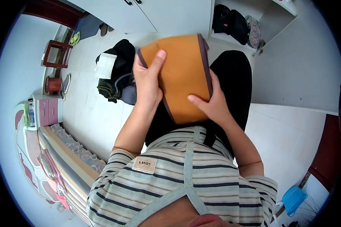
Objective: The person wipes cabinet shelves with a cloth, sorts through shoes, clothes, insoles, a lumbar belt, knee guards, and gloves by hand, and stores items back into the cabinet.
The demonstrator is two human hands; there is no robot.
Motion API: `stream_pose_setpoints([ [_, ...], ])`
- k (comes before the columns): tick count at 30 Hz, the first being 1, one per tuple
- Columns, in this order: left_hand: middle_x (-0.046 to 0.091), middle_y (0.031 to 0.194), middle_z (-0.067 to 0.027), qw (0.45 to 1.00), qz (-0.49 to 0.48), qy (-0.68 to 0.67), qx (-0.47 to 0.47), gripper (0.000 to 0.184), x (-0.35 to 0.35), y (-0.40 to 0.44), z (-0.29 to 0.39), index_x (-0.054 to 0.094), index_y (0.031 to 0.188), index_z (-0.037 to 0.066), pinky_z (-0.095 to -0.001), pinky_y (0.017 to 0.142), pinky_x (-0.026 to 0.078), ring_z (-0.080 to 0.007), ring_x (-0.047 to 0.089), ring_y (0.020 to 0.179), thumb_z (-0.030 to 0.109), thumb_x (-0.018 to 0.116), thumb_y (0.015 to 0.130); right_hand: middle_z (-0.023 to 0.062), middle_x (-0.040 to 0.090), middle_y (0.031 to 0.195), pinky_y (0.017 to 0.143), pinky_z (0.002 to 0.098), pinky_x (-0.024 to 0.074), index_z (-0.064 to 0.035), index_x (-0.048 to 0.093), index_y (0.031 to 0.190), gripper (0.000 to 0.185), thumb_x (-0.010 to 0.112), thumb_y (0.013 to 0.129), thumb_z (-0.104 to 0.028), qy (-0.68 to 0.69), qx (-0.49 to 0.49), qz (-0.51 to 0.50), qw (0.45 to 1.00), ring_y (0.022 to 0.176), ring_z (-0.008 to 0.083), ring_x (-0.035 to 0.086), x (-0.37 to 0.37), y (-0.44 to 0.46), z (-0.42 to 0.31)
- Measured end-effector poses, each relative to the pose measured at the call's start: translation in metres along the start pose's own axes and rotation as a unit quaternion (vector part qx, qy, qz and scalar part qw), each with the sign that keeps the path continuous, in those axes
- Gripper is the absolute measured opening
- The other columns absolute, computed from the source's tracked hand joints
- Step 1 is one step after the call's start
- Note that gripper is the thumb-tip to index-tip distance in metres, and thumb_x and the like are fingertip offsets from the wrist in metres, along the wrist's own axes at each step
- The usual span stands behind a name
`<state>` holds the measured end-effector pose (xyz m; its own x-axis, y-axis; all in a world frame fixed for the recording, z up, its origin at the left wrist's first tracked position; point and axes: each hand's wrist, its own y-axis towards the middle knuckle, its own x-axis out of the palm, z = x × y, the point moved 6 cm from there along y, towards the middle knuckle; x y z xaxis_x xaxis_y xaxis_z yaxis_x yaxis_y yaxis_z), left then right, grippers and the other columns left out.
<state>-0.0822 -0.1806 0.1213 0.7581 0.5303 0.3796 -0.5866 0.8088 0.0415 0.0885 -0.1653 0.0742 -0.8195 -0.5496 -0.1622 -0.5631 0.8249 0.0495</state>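
In the head view, an orange-brown fabric piece (183, 72) with dark brown edging is held up over my lap. It looks flat and folded, with a second dark edge showing behind its upper right corner. My left hand (147, 81) grips its left side, thumb across the front and fingers hidden behind. My right hand (216, 104) holds the lower right edge, thumb on the front face and the other fingers wrapped around the side. Its top edge is slightly blurred. Beneath it are my legs in black trousers (233, 75).
A pile of dark clothes (119, 56) with a white item (106, 65) on it lies on the floor to the left. An open cabinet (269, 22) with dark bags (231, 24) stands ahead right. A bed (70, 162), pink-drawered nightstand (49, 109) and wooden stool (56, 55) are left.
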Motion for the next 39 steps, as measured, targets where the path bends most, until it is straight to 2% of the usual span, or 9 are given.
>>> stream_pose_setpoints([
  [2, 0.060, 0.096, -0.0074, 0.998, 0.006, 0.009, 0.060, 0.022, 0.005, 0.016, 0.008, 0.050, 0.102, 0.002, -0.0255, 0.075, 0.048, -0.0130, 0.058, 0.084, 0.006, 0.061, 0.084, 0.0230, 0.043, 0.127, 0.097, 0.0384, 0.0387, -0.0068, 0.017, 0.138, 0.071, 0.060, 0.083, -0.021, -0.034, 0.007, -0.008, 0.999, 0.113, 0.0341, 0.050, 0.007, -0.008, 0.008],
  [8, 0.059, 0.099, -0.0090, 0.999, -0.028, 0.008, 0.023, 0.025, 0.035, 0.053, -0.017, 0.048, 0.105, 0.001, -0.0264, 0.077, 0.047, -0.0137, 0.057, 0.087, 0.012, 0.059, 0.087, 0.0257, 0.034, 0.135, 0.098, 0.0392, 0.0374, -0.0099, 0.011, 0.141, 0.068, 0.053, 0.087, -0.017, -0.060, -0.040, 0.074, 0.995, 0.117, 0.0372, 0.047, -0.038, 0.010, -0.007],
  [12, 0.051, 0.116, -0.0144, 0.989, -0.124, 0.080, -0.027, 0.048, 0.062, 0.091, -0.039, 0.033, 0.125, 0.000, -0.0325, 0.089, 0.042, -0.0177, 0.051, 0.104, 0.018, 0.057, 0.088, 0.0160, 0.036, 0.138, 0.105, 0.0346, 0.0280, -0.0086, 0.029, 0.138, 0.056, 0.051, 0.086, -0.009, -0.061, -0.053, 0.103, 0.991, 0.126, 0.0270, 0.037, -0.084, 0.050, -0.016],
  [14, 0.048, 0.122, -0.0173, 0.969, -0.161, 0.184, -0.014, 0.055, 0.072, 0.106, -0.047, 0.027, 0.132, -0.001, -0.0326, 0.094, 0.039, -0.0217, 0.051, 0.110, 0.017, 0.055, 0.089, 0.0108, 0.038, 0.138, 0.106, 0.0323, 0.0234, -0.0085, 0.037, 0.135, 0.051, 0.050, 0.086, -0.004, -0.072, -0.110, 0.203, 0.970, 0.128, 0.0234, 0.033, -0.126, 0.077, 0.002],
  [22, 0.049, 0.122, -0.0157, 0.950, -0.213, 0.199, -0.116, 0.056, 0.065, 0.119, -0.075, 0.026, 0.135, 0.003, -0.0351, 0.092, 0.040, -0.0236, 0.050, 0.111, 0.012, 0.055, 0.087, 0.0137, 0.046, 0.128, 0.097, 0.0292, 0.0334, -0.0087, 0.037, 0.134, 0.051, 0.049, 0.086, 0.001, 0.058, 0.064, 0.377, 0.922, 0.115, 0.0221, 0.045, -0.261, 0.176, 0.216],
  [25, 0.050, 0.120, -0.0143, 0.946, -0.239, 0.193, -0.103, 0.056, 0.074, 0.117, -0.072, 0.026, 0.136, 0.005, -0.0350, 0.091, 0.041, -0.0229, 0.052, 0.107, 0.006, 0.051, 0.086, 0.0130, 0.046, 0.128, 0.096, 0.0287, 0.0339, -0.0082, 0.036, 0.135, 0.051, 0.050, 0.087, 0.000, -0.063, -0.001, 0.368, 0.928, 0.114, 0.0215, 0.046, -0.285, 0.205, 0.265],
  [32, 0.049, 0.121, -0.0130, 0.925, -0.298, 0.183, -0.147, 0.065, 0.086, 0.124, -0.077, 0.023, 0.137, 0.006, -0.0352, 0.093, 0.040, -0.0223, 0.050, 0.111, 0.001, 0.057, 0.082, 0.0114, 0.052, 0.120, 0.092, 0.0277, 0.0364, -0.0016, 0.037, 0.131, 0.044, 0.051, 0.090, -0.008, 0.060, 0.071, 0.317, 0.944, 0.106, 0.0188, 0.050, -0.294, 0.237, 0.254],
  [37, 0.045, 0.126, -0.0189, 0.830, -0.381, 0.407, -0.015, 0.071, 0.103, 0.129, -0.077, 0.032, 0.133, 0.003, -0.0385, 0.097, 0.037, -0.0302, 0.045, 0.118, 0.007, 0.069, 0.073, 0.0123, 0.057, 0.112, 0.089, 0.0277, 0.0385, 0.0001, 0.052, 0.116, 0.029, 0.053, 0.088, -0.009, -0.166, 0.010, 0.256, 0.952, 0.103, 0.0186, 0.053, -0.267, 0.183, 0.213],
  [39, 0.041, 0.129, -0.0221, 0.783, -0.406, 0.470, 0.027, 0.080, 0.110, 0.130, -0.082, 0.029, 0.134, 0.004, -0.0401, 0.099, 0.036, -0.0362, 0.041, 0.120, 0.014, 0.074, 0.068, 0.0112, 0.060, 0.104, 0.087, 0.0304, 0.0412, -0.0043, 0.057, 0.109, 0.025, 0.055, 0.084, -0.005, -0.204, 0.034, 0.118, 0.971, 0.099, 0.0228, 0.056, -0.238, 0.165, 0.170],
])
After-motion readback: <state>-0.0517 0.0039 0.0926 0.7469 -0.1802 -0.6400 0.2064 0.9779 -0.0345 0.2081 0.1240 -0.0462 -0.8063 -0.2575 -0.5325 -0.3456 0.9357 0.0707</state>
